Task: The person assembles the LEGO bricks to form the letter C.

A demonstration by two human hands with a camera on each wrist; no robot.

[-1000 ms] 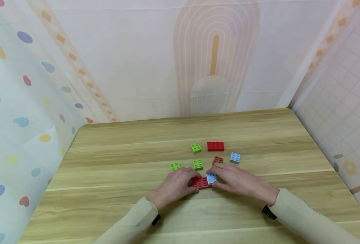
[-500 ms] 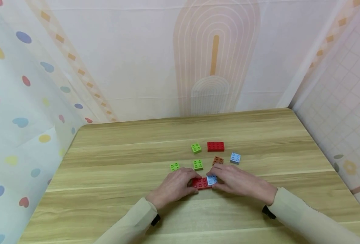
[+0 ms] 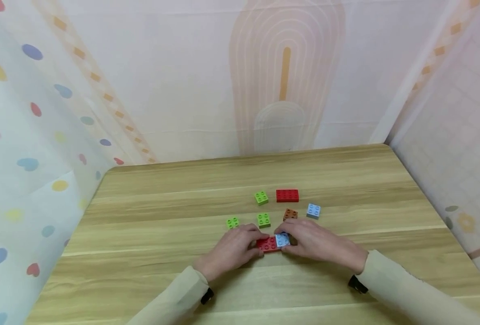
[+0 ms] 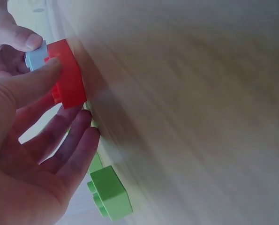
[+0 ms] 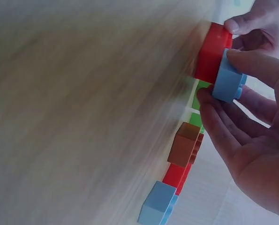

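Left first: beige sleeve (image 3: 172, 295), black strap (image 3: 207, 296) at cuff. Lime-green square plastic brick (image 3: 232, 223), studs up, beyond and left of the red rectangular studded plastic brick (image 3: 267, 244), partly behind the left hand (image 3: 233, 250). Left hand grasps the red brick's left end, thumb on near side, index finger on far side. Red brick is low over the wood-grain table (image 3: 162, 253), between both hands; contact with tabletop can't be told.

Second lime-green square brick (image 3: 261, 197) well beyond the red brick; third lime-green square brick (image 3: 263, 220) nearer, just beyond it. Light blue square plastic brick (image 3: 282, 240) sits on the red brick's right end, studs up; can't tell if fully seated. Another red rectangular brick (image 3: 287, 195) far beyond, slightly right. Brown square plastic brick (image 3: 290, 214) beyond and right, partly covered by the right hand (image 3: 319, 239). Right hand pinches the light blue brick, thumb near side, fingers far side. Second light blue square brick (image 3: 314, 211) lies beyond, farther right.
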